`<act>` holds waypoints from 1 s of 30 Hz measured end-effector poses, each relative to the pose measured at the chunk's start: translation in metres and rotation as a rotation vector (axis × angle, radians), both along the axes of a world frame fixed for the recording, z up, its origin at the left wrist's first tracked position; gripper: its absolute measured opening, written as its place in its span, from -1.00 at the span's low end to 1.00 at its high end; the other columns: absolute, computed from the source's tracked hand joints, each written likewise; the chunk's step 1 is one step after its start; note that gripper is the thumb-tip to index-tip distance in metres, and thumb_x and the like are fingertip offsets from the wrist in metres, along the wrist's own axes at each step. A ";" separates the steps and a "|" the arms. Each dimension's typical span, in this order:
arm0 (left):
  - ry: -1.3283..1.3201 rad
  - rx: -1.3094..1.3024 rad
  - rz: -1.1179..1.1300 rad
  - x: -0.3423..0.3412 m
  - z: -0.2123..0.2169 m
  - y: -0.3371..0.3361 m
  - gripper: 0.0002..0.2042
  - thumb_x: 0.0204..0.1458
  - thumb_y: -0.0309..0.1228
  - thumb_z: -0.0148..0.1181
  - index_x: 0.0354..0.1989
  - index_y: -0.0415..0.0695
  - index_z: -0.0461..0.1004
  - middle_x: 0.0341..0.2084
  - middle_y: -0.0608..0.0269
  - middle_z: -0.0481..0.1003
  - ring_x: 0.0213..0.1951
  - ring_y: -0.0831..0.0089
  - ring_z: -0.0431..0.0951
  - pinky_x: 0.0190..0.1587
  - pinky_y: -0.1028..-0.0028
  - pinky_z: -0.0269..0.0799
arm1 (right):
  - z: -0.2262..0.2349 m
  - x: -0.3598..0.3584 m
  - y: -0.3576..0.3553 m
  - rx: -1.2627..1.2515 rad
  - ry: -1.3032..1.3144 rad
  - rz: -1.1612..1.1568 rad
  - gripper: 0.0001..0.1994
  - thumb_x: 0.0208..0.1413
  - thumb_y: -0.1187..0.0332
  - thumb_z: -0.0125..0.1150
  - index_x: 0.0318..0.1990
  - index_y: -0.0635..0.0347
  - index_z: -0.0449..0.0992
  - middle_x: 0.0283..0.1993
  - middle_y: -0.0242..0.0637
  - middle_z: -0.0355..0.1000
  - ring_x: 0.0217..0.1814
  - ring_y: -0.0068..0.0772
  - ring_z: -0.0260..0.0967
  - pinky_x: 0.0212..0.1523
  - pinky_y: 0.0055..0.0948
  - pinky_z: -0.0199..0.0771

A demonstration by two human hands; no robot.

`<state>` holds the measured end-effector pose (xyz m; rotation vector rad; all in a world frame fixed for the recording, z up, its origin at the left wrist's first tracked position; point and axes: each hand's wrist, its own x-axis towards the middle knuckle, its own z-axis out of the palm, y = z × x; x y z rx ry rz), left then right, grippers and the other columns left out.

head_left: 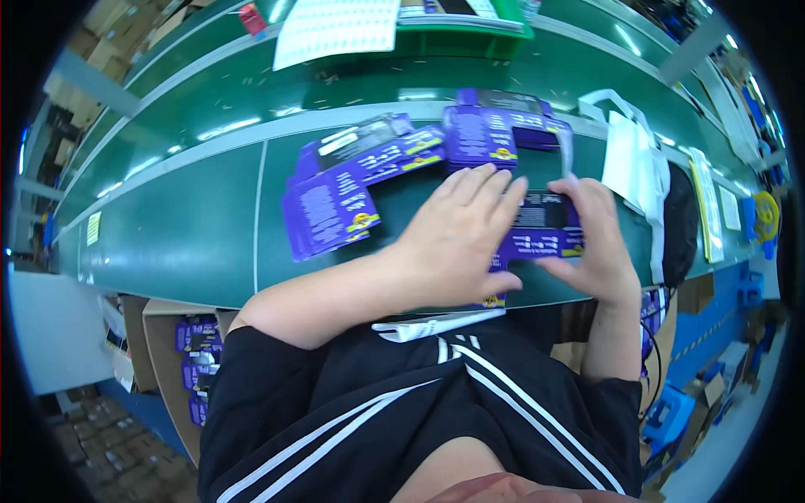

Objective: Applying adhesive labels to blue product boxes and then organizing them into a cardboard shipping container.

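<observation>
In front of me on the green table lies a purple carton (545, 242) with a black panel, partly hidden under my hands. My left hand (461, 230) rests across its left part, fingers stretched out and thumb apart. My right hand (599, 230) spans the carton's right end, fingers at the far edge and thumb at the near edge. Just beyond them are more flattened purple cartons (478, 138), stacked. To the left, another stack of flat purple cartons (327, 210) lies fanned out and tilted.
A green tray (478, 44) and a white printed sheet (335, 32) lie at the far side. White straps and a white bag-like piece (629, 159) lie at the right, beside a dark rounded object (681, 222). A cardboard box (163, 335) with purple cartons stands below left.
</observation>
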<state>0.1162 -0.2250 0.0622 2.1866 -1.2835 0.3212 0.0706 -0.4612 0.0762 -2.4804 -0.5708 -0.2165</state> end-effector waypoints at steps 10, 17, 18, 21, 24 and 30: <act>-0.006 0.497 0.519 0.066 0.055 0.075 -0.14 -0.13 -0.25 0.42 0.33 -0.34 0.12 0.04 -0.06 0.44 0.03 0.10 0.49 0.14 0.25 0.40 | -0.024 0.004 0.012 0.809 -0.064 -0.302 -0.64 -0.02 0.43 0.37 -0.03 0.24 0.48 -0.01 -0.25 0.46 -0.08 -0.41 0.34 0.02 -0.45 0.32; -0.008 0.401 0.345 0.044 0.042 0.065 -0.27 -0.06 -0.27 0.39 0.28 -0.32 0.23 0.13 -0.11 0.40 0.19 0.01 0.39 0.27 0.23 0.29 | -0.065 0.015 0.031 0.878 0.278 -0.584 -0.86 0.11 0.41 0.31 -0.42 0.28 0.56 -0.21 -0.36 0.45 -0.23 -0.52 0.31 -0.14 -0.59 0.30; 0.095 0.411 0.226 0.026 0.037 0.052 -0.31 -0.04 -0.25 0.37 0.24 -0.33 0.26 0.14 -0.11 0.39 0.21 0.01 0.38 0.28 0.24 0.28 | -0.072 0.018 0.032 0.812 0.261 -0.582 -0.85 0.10 0.38 0.32 -0.43 0.27 0.57 -0.21 -0.35 0.46 -0.18 -0.47 0.30 -0.10 -0.54 0.30; 0.132 0.370 0.040 -0.005 -0.006 0.030 -0.38 0.00 -0.20 0.33 0.16 -0.35 0.34 0.13 -0.09 0.39 0.22 0.02 0.38 0.29 0.25 0.26 | -0.083 0.024 0.041 0.624 0.178 -0.555 -0.84 0.07 0.34 0.34 -0.45 0.23 0.59 -0.21 -0.33 0.46 -0.08 -0.39 0.28 -0.03 -0.45 0.28; 0.064 0.315 -0.034 -0.008 -0.045 0.024 -0.42 0.02 -0.15 0.31 0.10 -0.36 0.40 0.12 -0.08 0.40 0.21 0.04 0.39 0.29 0.27 0.27 | -0.093 0.026 0.046 0.477 0.103 -0.542 -0.85 0.05 0.33 0.34 -0.46 0.20 0.60 -0.22 -0.33 0.46 -0.04 -0.34 0.25 0.00 -0.42 0.26; 0.060 0.299 -0.015 -0.008 -0.063 0.018 -0.44 0.02 -0.11 0.30 0.04 -0.37 0.45 0.11 -0.07 0.41 0.20 0.06 0.40 0.27 0.29 0.30 | -0.108 0.026 0.047 0.383 0.046 -0.530 -0.86 0.04 0.34 0.35 -0.48 0.17 0.60 -0.24 -0.34 0.45 -0.04 -0.33 0.23 -0.01 -0.42 0.25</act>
